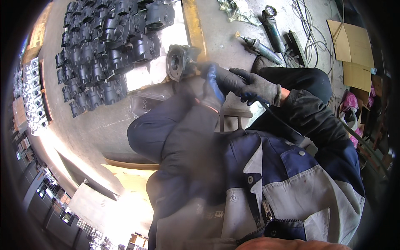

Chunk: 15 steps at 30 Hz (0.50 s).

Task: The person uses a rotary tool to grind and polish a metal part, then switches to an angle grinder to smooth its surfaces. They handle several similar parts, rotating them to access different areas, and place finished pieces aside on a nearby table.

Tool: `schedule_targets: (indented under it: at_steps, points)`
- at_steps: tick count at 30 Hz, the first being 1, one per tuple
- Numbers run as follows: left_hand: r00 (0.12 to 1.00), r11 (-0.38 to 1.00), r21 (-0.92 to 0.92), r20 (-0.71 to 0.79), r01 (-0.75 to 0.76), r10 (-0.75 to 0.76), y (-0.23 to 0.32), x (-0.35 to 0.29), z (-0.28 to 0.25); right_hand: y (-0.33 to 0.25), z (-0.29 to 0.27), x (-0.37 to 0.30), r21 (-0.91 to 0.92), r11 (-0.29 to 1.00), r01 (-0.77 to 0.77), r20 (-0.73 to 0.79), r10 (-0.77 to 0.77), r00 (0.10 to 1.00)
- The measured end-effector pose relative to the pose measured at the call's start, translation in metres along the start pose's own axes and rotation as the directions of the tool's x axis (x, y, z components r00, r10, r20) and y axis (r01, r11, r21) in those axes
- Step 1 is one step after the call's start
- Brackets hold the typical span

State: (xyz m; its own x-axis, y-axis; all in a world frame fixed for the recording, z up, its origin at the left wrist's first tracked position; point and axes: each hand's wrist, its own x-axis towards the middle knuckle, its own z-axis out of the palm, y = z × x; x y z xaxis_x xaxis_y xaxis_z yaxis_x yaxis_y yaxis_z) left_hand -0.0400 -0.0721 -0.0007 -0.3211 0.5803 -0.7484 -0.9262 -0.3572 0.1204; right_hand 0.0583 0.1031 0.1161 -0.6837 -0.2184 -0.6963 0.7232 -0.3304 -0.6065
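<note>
A dark straight grinder (230, 80) lies across both my hands, its cable running down from the rear. My left hand (213, 88), in a blue and grey glove and smeared by motion, closes around its front part. My right hand (263, 88), in a grey knit glove, grips the rear of the body. The grinder's front end points at a dark metal casting (177, 62) with a round flanged opening, standing just left of my left hand. Whether the tip touches the casting is hidden by blur and the glove.
Rows of black castings (100, 54) fill the upper left. A yellow beam (195, 29) runs beside them. On the floor at upper right lie an angle grinder (271, 31), another straight grinder (261, 50), loose cables (310, 35) and flattened cardboard (352, 46). My knees flank the work.
</note>
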Motion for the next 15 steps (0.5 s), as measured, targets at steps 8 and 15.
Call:
schedule_targets:
  at_steps: [8, 15]
  points:
    - [0.97, 0.984, 0.118, -0.19, -0.13, 0.151, 0.001, -0.005, 0.015, 0.001, 0.013, 0.006, -0.156, 0.988, 0.015, -0.113, -0.033, 0.993]
    - [0.964, 0.955, 0.248, -0.167, -0.16, 0.205, 0.011, -0.012, 0.006, -0.013, 0.034, 0.011, -0.199, 0.979, -0.055, -0.15, 0.025, 0.988]
